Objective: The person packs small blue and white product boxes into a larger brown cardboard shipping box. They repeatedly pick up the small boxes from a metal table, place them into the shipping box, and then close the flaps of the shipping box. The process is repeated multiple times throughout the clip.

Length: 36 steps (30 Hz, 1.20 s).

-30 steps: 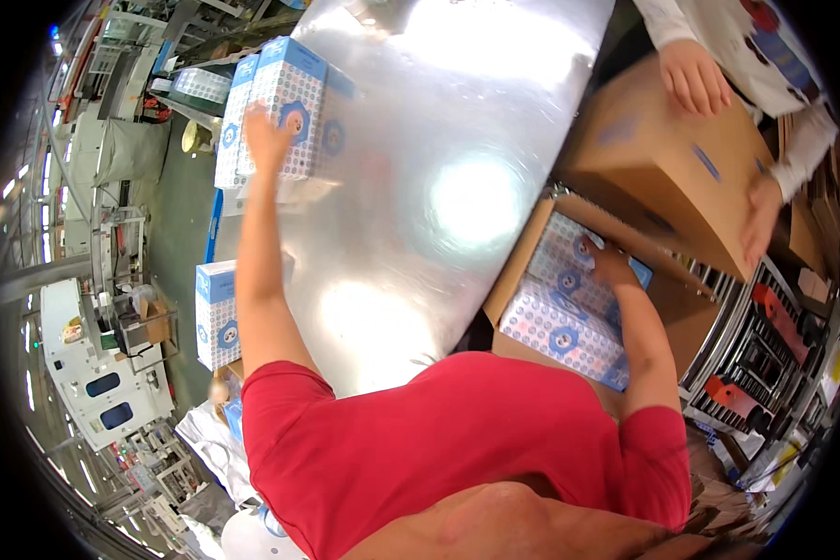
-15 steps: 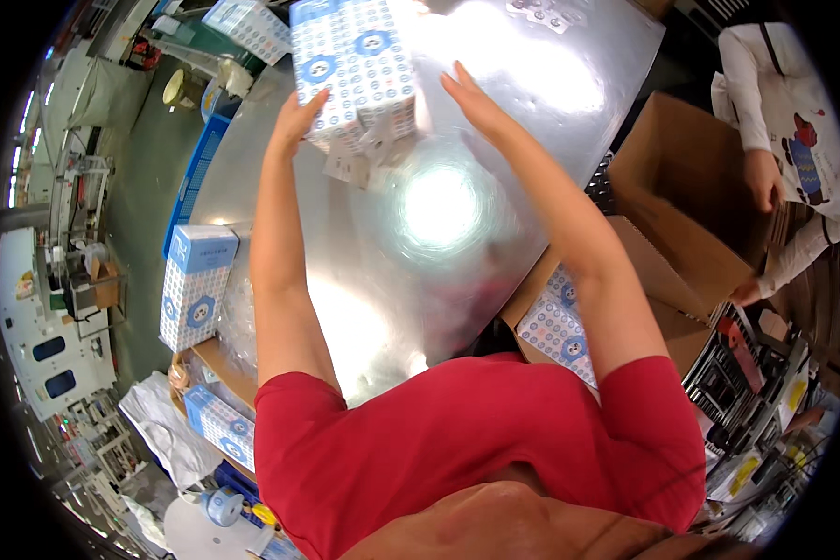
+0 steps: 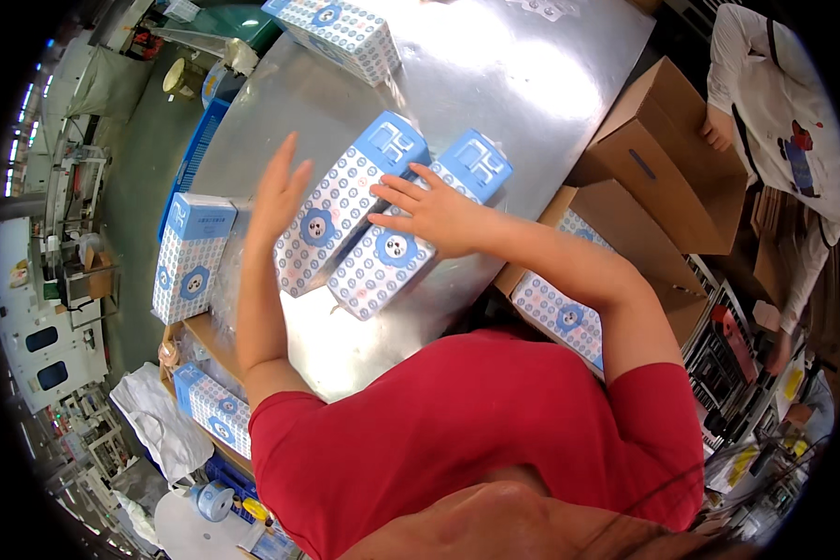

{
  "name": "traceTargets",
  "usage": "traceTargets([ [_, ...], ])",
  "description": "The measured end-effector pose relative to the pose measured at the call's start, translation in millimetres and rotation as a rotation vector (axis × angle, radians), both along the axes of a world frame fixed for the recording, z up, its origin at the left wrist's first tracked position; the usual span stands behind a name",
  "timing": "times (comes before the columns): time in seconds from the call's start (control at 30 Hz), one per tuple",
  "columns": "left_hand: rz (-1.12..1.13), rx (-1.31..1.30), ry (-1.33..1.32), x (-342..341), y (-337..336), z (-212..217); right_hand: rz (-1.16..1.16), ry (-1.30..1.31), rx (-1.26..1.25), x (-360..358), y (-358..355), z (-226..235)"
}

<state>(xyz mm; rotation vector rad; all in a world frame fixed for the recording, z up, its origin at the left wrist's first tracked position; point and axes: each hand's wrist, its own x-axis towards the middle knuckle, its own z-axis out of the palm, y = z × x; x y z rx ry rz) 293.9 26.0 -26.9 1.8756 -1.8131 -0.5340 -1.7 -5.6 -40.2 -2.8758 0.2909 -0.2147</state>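
Two white-and-blue patterned cartons lie side by side on the metal table in front of me, a left carton (image 3: 345, 205) and a right carton (image 3: 373, 280), both slanting up to the right. My right hand (image 3: 439, 215) rests on the right carton with its fingers spread, their tips reaching the gap between the two. My left hand (image 3: 278, 196) is open beside the left carton's left side, fingers pointing away from me; no contact shows there. Farther off, another patterned carton (image 3: 341, 42) lies at the table's far left.
The shiny metal table (image 3: 504, 65) has a blue plastic crate (image 3: 191, 154) along its left edge. A patterned carton (image 3: 191, 271) stands at left above an open box (image 3: 210, 341). At right, a brown box (image 3: 686, 322) holds patterned cartons, beside another brown box (image 3: 658, 154) and a co-worker's hand (image 3: 719, 128).
The cartons held at the far side have come nearer and now lie slanted as a pair. My right hand has moved onto the right one; my left has come off. The co-worker's brown box has shifted.
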Motion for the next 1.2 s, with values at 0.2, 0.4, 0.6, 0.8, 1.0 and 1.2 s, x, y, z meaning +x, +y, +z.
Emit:
traceTargets([
  [0.2,-0.145,0.245,-0.224,-90.6,4.5,-4.2,0.011,-0.030,-0.036,-44.3,39.6,-12.1],
  [0.4,-0.215,0.125,-0.502,-89.5,4.2,-9.1,-0.329,-0.221,-0.067,-174.3,85.9,87.8],
  [0.6,-0.694,-0.614,-0.198,-148.5,10.2,1.9,-1.316,-1.397,0.810,-478.4,245.3,77.2],
  [0.8,-0.849,-0.431,0.274,-235.8,-6.9,0.8,-1.505,-2.162,0.301,-446.9,315.7,4.4],
  [1.0,-1.235,-0.177,0.389,-415.1,-10.4,5.7,-1.710,-1.958,0.182,-428.8,337.9,-38.1],
  [1.2,-1.353,0.178,-0.141,-479.3,11.1,-166.2,-1.117,-2.020,0.762,-398.2,305.1,34.1],
])
